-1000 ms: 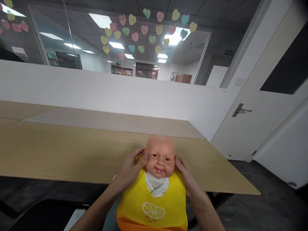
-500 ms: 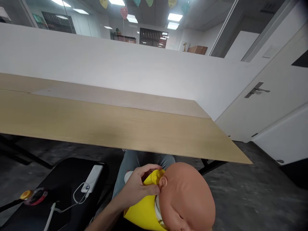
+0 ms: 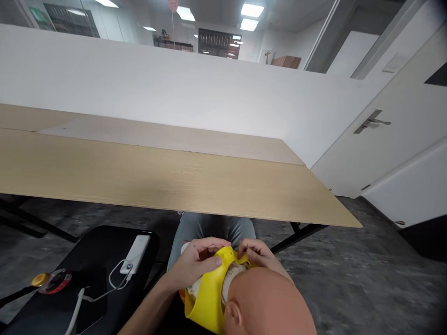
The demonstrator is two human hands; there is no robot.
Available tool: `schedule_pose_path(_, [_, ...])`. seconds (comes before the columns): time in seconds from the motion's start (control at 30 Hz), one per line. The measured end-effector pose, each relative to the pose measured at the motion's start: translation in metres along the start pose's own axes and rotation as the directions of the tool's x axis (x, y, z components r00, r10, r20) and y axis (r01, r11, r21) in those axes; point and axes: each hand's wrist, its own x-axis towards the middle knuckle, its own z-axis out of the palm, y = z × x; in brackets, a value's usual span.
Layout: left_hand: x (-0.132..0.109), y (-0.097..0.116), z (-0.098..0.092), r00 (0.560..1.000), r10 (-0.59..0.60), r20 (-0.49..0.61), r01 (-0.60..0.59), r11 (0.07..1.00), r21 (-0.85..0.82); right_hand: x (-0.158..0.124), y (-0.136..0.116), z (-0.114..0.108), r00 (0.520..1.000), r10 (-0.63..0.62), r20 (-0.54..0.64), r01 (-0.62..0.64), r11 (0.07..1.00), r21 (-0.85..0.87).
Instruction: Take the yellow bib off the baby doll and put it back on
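A baby doll (image 3: 270, 298) lies over my lap, its bald head toward me and to the right. Around its neck and chest is a yellow bib (image 3: 208, 291), smooth and rubbery, over pale cloth. My left hand (image 3: 195, 263) grips the bib's upper left part, thumb on top and fingers curled over the far side. At the neck end of the bib, my right hand (image 3: 258, 253) pinches the strap with bent fingers. The doll's head hides part of that hand and wrist.
A long wooden table (image 3: 174, 179) stands just beyond my knees. To my left, a black chair seat (image 3: 115, 246) bears a white power bank (image 3: 135, 253) with a cable and a roll of tape (image 3: 56, 281). A white door (image 3: 394, 144) is at the right.
My right hand has come into view and taken hold of the bib's neck strap. The doll's head has turned and shifted lower, showing more of the bib and cloth. My left hand keeps its grip.
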Motion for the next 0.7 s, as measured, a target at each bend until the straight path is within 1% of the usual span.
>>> schedule_pose_path(0.07, [0.002, -0.003, 0.002, 0.999, 0.005, -0.047, -0.003, 0.999, 0.039, 0.002, -0.005, 0.001, 0.997, -0.035, 0.07, 0.035, 0.999, 0.001])
schedule_pose_path(0.13, [0.005, -0.004, 0.004, 0.998, 0.007, -0.065, -0.003, 0.998, 0.06, 0.003, -0.014, 0.004, 0.992, -0.066, 0.107, 0.069, 0.997, -0.022])
schedule_pose_path(0.2, [0.007, -0.005, 0.006, 0.996, 0.007, -0.084, 0.0, 0.997, 0.081, 0.002, -0.023, 0.008, 0.991, -0.052, 0.126, 0.056, 0.998, -0.026])
schedule_pose_path(0.3, [0.01, -0.006, 0.007, 0.989, -0.008, -0.148, 0.025, 0.993, 0.113, 0.004, -0.035, 0.014, 0.985, -0.008, 0.17, 0.014, 0.999, -0.033])
schedule_pose_path(0.33, [0.011, -0.007, 0.008, 0.985, -0.019, -0.17, 0.04, 0.992, 0.12, 0.006, -0.038, 0.015, 0.983, 0.004, 0.181, 0.007, 0.998, -0.06])
schedule_pose_path(0.4, [0.012, -0.009, 0.009, 0.98, -0.039, -0.195, 0.064, 0.99, 0.123, 0.012, -0.041, 0.017, 0.978, 0.022, 0.21, 0.014, 0.986, -0.167])
schedule_pose_path(0.47, [0.013, -0.01, 0.01, 0.98, -0.052, -0.192, 0.075, 0.991, 0.113, 0.019, -0.044, 0.018, 0.969, 0.051, 0.241, 0.02, 0.959, -0.281])
schedule_pose_path(0.53, [0.014, -0.009, 0.012, 0.981, -0.057, -0.186, 0.076, 0.993, 0.094, 0.026, -0.047, 0.019, 0.959, 0.092, 0.269, 0.015, 0.928, -0.371])
schedule_pose_path(0.6, [0.015, -0.008, 0.013, 0.979, -0.058, -0.194, 0.074, 0.994, 0.077, 0.031, -0.051, 0.021, 0.956, 0.129, 0.262, 0.017, 0.871, -0.491])
schedule_pose_path(0.7, [0.017, -0.005, 0.013, 0.977, -0.039, -0.208, 0.054, 0.996, 0.065, 0.036, -0.056, 0.024, 0.973, 0.11, 0.203, 0.068, 0.706, -0.705])
